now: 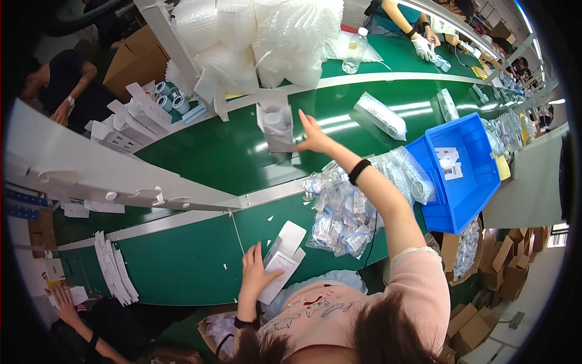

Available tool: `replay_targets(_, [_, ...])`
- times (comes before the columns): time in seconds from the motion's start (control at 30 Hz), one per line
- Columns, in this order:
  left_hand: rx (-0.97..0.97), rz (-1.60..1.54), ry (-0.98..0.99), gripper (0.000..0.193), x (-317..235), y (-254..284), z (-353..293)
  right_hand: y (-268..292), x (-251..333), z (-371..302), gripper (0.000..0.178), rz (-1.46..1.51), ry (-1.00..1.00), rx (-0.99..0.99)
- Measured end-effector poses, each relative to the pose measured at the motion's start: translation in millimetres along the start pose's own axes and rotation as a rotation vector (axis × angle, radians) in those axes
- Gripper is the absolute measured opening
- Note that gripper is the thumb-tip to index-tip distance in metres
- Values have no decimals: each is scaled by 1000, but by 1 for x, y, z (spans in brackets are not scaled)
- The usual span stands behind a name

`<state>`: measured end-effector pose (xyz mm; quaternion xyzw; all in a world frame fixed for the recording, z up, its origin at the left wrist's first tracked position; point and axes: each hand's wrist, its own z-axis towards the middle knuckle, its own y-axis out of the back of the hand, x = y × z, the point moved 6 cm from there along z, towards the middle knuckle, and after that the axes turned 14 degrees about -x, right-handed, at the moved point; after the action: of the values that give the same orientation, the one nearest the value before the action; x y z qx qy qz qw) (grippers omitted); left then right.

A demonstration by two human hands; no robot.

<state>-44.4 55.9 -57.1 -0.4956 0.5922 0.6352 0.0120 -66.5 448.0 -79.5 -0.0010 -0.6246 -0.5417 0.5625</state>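
One white carton, left of the blue bin and nearer the person, is held in the left hand; the right hand, fingers spread wide, is beside an upright box left of the bin, contact unclear.

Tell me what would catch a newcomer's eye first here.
The bright blue bin at the right, with a white printed piece inside, likely stands out first. Next comes the big pile of translucent wrapping at the top middle. Nearer, the left hand holds an open white box at the lower middle.
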Motion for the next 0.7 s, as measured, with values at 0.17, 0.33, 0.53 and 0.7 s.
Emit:
replay_targets(0.17, [172, -78, -131, 95, 6, -47, 24, 106, -107, 29, 81, -1029, -173, -211])
replay_targets(0.33, [171, -120, -119, 98, 2, -48, 21, 154, -218, 9, 70, -1107, -312, -181])
replay_targets(0.53, [-121, -665, -15, 100, -49, 34, 50, 156, -90, 5, 81, -759, -211, -118])
replay_targets(0.7, [-389, -319, -239, 81, -70, 32, 74, 174, 46, -32, 72, 182, 82, -574])
